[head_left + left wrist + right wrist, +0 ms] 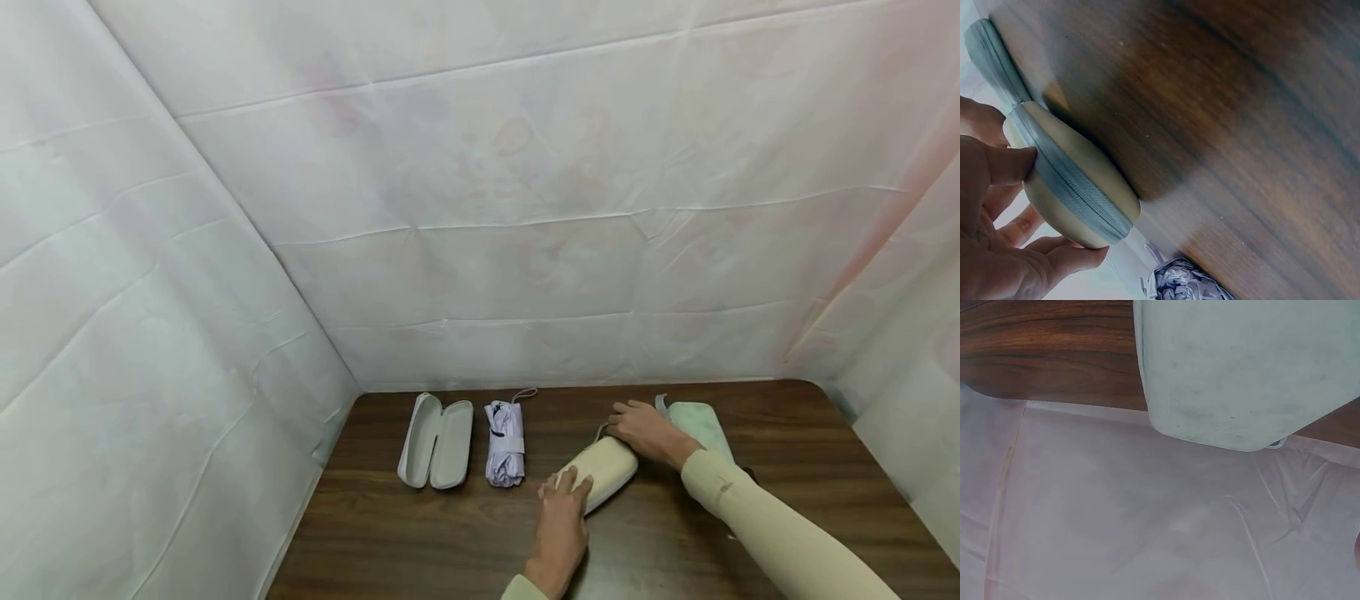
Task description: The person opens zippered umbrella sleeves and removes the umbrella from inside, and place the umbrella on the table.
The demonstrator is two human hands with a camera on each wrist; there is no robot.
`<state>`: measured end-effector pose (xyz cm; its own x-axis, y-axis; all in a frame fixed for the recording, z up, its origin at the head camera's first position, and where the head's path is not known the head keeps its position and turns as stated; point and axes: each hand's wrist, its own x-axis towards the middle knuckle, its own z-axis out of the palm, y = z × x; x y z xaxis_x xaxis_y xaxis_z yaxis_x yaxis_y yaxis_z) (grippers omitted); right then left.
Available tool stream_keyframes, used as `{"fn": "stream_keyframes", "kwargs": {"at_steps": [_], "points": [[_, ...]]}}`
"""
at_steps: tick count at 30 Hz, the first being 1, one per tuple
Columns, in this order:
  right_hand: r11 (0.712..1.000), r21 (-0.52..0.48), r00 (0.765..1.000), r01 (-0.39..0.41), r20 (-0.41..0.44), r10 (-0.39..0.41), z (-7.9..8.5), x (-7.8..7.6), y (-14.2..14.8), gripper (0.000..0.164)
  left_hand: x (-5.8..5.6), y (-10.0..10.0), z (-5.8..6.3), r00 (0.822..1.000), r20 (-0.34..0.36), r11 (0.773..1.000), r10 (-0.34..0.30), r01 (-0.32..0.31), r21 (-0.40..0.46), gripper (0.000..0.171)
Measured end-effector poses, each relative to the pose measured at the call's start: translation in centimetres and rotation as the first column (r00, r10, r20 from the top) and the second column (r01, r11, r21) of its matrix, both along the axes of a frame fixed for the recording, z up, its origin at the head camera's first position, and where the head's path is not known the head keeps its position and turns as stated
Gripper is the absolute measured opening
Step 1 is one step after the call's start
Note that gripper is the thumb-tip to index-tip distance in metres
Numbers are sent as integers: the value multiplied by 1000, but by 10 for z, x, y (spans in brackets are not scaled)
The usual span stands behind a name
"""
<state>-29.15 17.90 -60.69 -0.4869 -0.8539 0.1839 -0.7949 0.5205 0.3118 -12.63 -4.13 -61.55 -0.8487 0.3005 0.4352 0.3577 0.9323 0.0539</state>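
Note:
A cream zip case [600,467] with a grey zipper band lies at an angle on the table, closed along the part I can see. My left hand [560,525] grips its near end; in the left wrist view the thumb of this left hand [997,206] presses the zipper band while other fingers reach round the side. At the case's far end is my right hand [651,431], its fingers by a small strap; their undersides are hidden. A pale green case [697,425] lies beside the right wrist, partly covered by the forearm. It fills the top of the right wrist view.
A grey hinged case [453,446] lies spread open at the left of the dark wooden table [390,542]. Between it and the cream case is a folded lilac umbrella [506,446] with a wrist loop. Pale fabric walls [525,267] stand behind and at both sides.

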Motion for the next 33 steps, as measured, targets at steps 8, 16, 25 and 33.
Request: {"fn": "stream_keyframes", "kwargs": {"at_steps": [8,16,25,33], "points": [[1000,9,1000,-6,-17,6,2,0,5,12,-2,3,-3,1000,-30,1000,2,-1,24,53],[999,-32,998,-38,-48,36,-1,0,11,16,-2,4,-5,997,-72,999,17,-14,39,59],[1000,-21,1000,-21,-9,20,3,5,21,22,-2,6,-8,993,-114,998,23,-16,57,59],[998,-49,999,-40,-32,39,2,8,29,19,-4,6,-10,991,-128,997,26,-16,77,59]]}}
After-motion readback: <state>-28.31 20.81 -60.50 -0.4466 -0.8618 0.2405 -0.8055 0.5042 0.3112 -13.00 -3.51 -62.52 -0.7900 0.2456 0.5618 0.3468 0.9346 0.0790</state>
